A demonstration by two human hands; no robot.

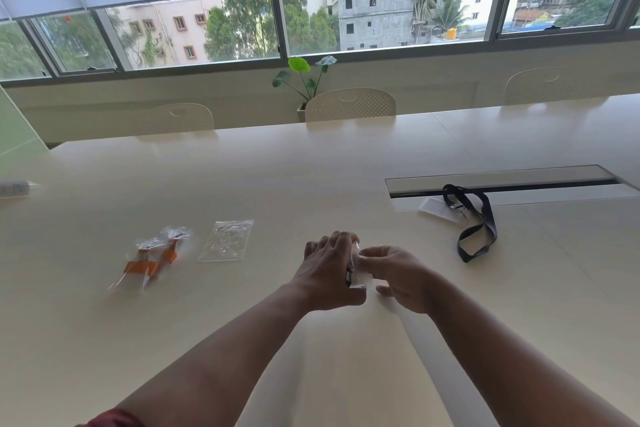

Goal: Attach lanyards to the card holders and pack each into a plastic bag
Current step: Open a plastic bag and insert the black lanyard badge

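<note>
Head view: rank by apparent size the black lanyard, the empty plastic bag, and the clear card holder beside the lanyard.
1. black lanyard
2. empty plastic bag
3. clear card holder; it lies farther away and is partly covered, so its rank is unsure.

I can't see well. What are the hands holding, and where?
Both hands, left hand and right hand, grip a small clear plastic packet by its opposite sides. What's inside is hidden.

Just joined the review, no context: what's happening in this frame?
A person is bagging lanyard sets at a pale table. The left hand and right hand together hold a small clear plastic bag with something dark inside. Two packed orange sets and an empty bag lie to the left; a black lanyard beside a clear card holder waits on the right.
</note>
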